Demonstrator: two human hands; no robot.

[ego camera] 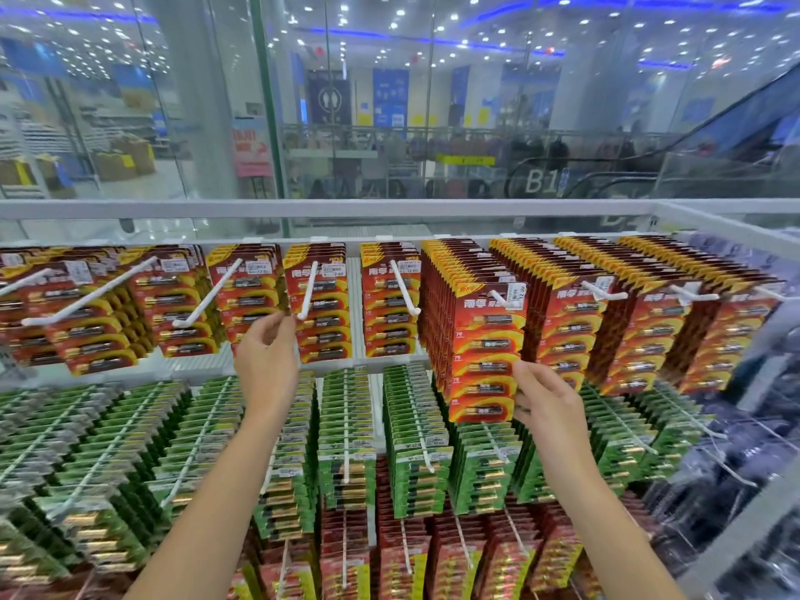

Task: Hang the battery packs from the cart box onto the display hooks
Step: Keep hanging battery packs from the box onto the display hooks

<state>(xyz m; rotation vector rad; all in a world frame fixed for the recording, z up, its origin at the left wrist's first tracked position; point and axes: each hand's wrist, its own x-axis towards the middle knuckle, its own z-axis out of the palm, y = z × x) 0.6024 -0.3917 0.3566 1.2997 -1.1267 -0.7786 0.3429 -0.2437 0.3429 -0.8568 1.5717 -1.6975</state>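
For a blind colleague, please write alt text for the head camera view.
Two bare hands reach into a shop display of battery packs: the right hand touches the front red pack of a full hook, and the left hand is by a white hook. Green packs hang below.

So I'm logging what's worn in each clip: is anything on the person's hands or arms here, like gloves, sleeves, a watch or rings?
Nothing that shows. The left hand and right hand are bare, without gloves, and I can see no rings. Both forearms are uncovered down to the bottom edge of the picture: no sleeves, watch or wristband in view.
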